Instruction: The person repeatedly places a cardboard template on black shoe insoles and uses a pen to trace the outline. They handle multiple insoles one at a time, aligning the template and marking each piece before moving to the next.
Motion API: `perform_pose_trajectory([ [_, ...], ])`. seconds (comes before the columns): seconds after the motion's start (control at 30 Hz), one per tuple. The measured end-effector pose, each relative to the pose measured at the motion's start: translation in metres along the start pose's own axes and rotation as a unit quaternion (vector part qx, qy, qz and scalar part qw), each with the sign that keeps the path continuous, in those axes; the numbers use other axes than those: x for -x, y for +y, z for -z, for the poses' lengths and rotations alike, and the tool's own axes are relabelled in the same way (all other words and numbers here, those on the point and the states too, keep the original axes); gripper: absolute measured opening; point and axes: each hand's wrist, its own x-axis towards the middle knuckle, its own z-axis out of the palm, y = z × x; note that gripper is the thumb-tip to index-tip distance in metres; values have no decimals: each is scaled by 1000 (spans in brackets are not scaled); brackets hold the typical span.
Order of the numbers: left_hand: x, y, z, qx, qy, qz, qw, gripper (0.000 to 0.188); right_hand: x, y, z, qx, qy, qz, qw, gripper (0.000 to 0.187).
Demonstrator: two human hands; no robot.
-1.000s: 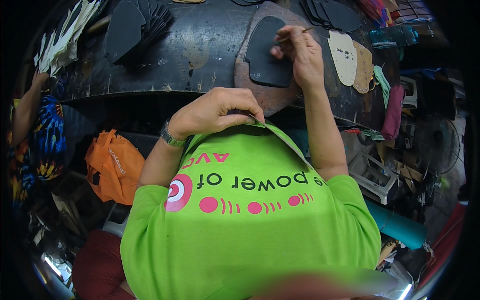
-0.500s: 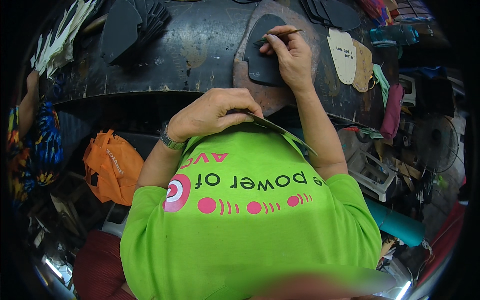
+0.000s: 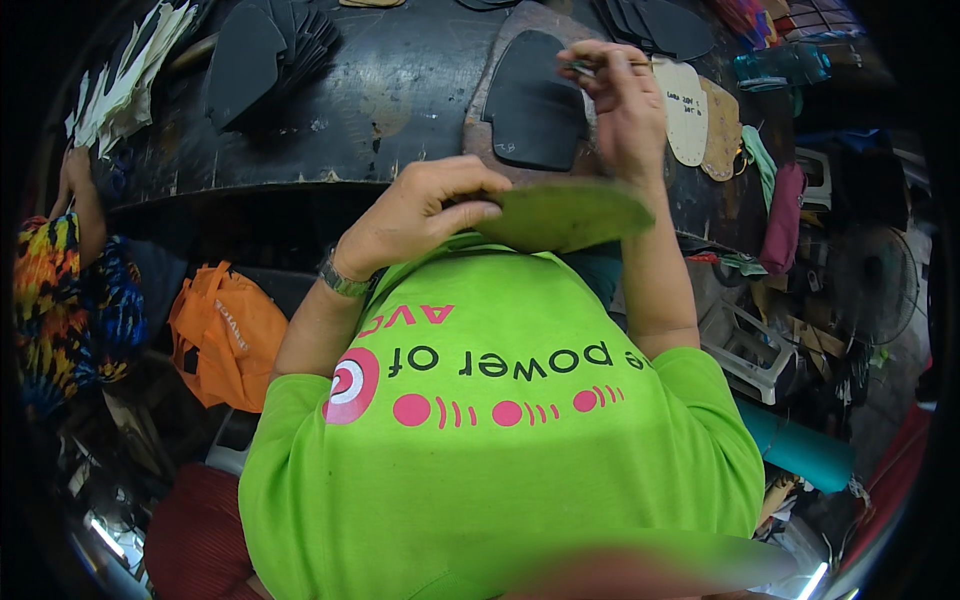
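My left hand pinches the edge of a flat olive-green template with a rounded end, held just in front of my chest. My right hand is raised at the right side of a brown board, slightly blurred, its fingers closed on a thin pen-like stick. On that board lies a flat black sole-shaped piece, with a small pale mark near its lower left edge. Neither hand touches the black piece.
A dark worktable carries fanned black pieces at left and more black pieces at right. Beside my right hand lie a cream template and a tan one. Another person's hand is by pale strips at far left.
My right hand has lifted off the black piece and moved right with the stick. The template in my left hand has tilted, showing its broad face. At left, the other person's arms have shifted.
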Motion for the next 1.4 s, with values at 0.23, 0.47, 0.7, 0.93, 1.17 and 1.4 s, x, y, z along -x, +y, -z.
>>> perform_pose_trajectory([
  [0.23,-23,-17,-3,175,174,68,967,27,31,-27,12,77,-7,-125,989,23],
  [0.47,-59,-46,8,-15,270,26,962,33,18,-25,12,255,96,-126,954,27],
  [0.7,-66,-58,15,-27,220,121,968,44,20,-19,10,211,51,-189,958,25],
  [0.93,-46,-33,49,37,347,-36,936,45,13,1,8,82,100,-163,978,23],
  [1.17,17,-26,188,-28,516,-48,855,54,3,8,21,43,127,-121,984,16],
  [1.4,46,-54,206,-398,466,162,774,54,8,11,19,58,98,-110,987,21],
])
